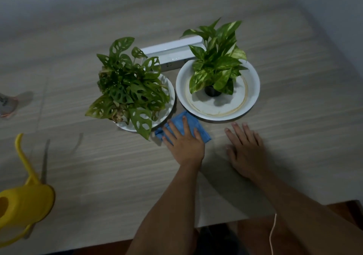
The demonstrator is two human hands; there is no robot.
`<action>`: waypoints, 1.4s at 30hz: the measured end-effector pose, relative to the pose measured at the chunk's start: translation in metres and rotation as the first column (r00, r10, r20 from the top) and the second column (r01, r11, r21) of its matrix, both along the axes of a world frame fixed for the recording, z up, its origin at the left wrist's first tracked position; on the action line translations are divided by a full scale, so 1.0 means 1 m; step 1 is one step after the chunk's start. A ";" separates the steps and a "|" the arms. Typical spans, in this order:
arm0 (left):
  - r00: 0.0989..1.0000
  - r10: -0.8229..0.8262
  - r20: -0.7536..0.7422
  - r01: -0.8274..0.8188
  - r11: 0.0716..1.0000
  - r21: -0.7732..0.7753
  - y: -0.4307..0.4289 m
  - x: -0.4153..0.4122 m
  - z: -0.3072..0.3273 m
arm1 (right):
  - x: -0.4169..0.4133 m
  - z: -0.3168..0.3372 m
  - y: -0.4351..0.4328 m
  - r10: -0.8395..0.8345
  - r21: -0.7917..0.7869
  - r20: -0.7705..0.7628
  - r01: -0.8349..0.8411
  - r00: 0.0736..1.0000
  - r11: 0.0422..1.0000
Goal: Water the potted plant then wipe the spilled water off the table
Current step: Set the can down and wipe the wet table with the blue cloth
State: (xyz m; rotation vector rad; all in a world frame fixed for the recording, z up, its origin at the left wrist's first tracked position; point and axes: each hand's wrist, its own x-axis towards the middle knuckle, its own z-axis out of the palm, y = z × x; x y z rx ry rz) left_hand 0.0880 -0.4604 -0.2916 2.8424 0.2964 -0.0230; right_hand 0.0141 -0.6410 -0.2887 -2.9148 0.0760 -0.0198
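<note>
A blue cloth lies on the wooden table, just in front of the gap between two plates. My left hand presses flat on the cloth with its fingers spread. To its right, my right hand rests palm down on the bare table and holds nothing. A holey-leaved plant stands on a white plate left of the cloth. A small pot of variegated leaves stands in a white dish to the right. The yellow watering can stands at the near left edge.
A white power strip lies behind the two plants. A thin white cable hangs past the table's near edge. Someone's shoe shows at the far left. White walls close the back and the right side.
</note>
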 end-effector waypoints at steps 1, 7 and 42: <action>1.000 0.018 -0.007 -0.018 1.000 -0.006 -0.003 0.003 0.001 | 0.000 0.000 -0.001 0.003 -0.003 -0.009 -0.003 1.000 1.000; 1.000 -0.005 -0.016 0.005 1.000 0.006 -0.006 0.011 0.004 | 0.001 -0.001 -0.001 -0.007 0.010 -0.011 0.007 1.000 1.000; 0.921 -0.386 -0.040 0.388 0.921 0.037 -0.073 -0.137 0.022 | -0.014 0.002 -0.114 0.057 0.033 -0.014 -0.057 0.998 0.998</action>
